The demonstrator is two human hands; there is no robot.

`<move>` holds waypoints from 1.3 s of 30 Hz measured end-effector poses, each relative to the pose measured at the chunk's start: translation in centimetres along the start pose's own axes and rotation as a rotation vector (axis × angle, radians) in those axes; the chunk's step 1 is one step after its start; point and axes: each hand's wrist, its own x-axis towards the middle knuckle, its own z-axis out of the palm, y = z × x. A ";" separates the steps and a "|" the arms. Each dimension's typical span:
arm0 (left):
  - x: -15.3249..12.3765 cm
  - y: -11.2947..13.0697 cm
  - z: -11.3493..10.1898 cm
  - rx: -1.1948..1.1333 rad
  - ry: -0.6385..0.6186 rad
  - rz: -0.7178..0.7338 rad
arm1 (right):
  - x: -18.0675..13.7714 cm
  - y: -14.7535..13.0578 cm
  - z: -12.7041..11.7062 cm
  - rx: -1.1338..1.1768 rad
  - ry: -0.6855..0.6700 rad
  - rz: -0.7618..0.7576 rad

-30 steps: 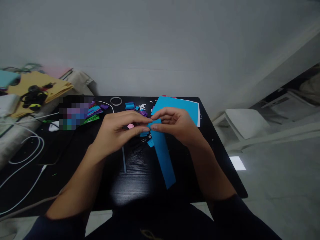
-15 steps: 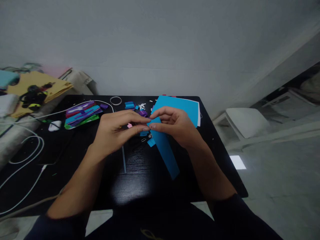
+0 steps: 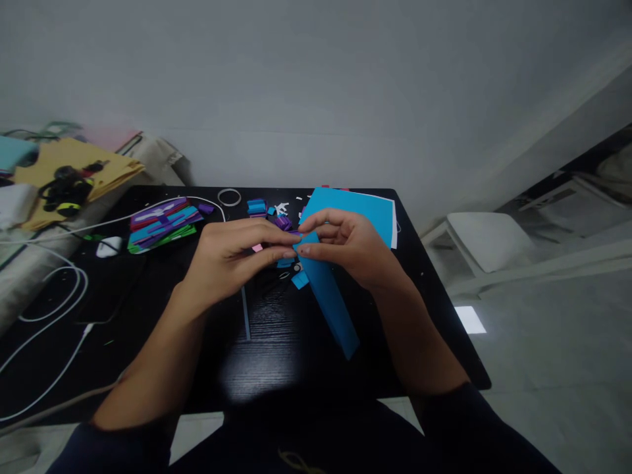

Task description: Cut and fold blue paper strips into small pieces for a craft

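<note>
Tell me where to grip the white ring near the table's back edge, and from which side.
The ring lies flat on the black table, apart from the cable beside it. Probably come from above and pinch its rim on the open right side, one fingertip inside the hoop and one outside; it looks too thin and low for a side grasp.

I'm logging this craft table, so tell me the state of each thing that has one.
blue paper strip: pinched at its top end by both hands
left hand: pinching the strip
right hand: pinching the strip
blue sheet: lying flat
coloured paper stack: lying flat
</note>
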 end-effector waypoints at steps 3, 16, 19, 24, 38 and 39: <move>0.0 0.0 0.0 0.002 0.009 0.004 | 0.1 0.1 0.0 0.000 0.002 -0.008; 0.0 -0.1 0.1 -0.010 0.005 0.009 | 0.0 0.2 0.1 -0.020 0.023 -0.016; 0.0 -0.1 0.1 -0.016 0.003 0.003 | 0.1 0.3 0.0 -0.015 0.010 -0.014; 0.1 -0.1 -0.1 -0.011 -0.021 0.000 | 0.2 0.4 -0.2 -0.017 -0.002 0.003; 0.1 -0.1 0.2 -0.025 0.001 0.001 | 0.0 0.2 -0.2 -0.003 -0.002 0.010; 0.1 -0.1 0.1 -0.024 0.000 -0.002 | 0.0 0.2 -0.2 -0.002 -0.005 0.011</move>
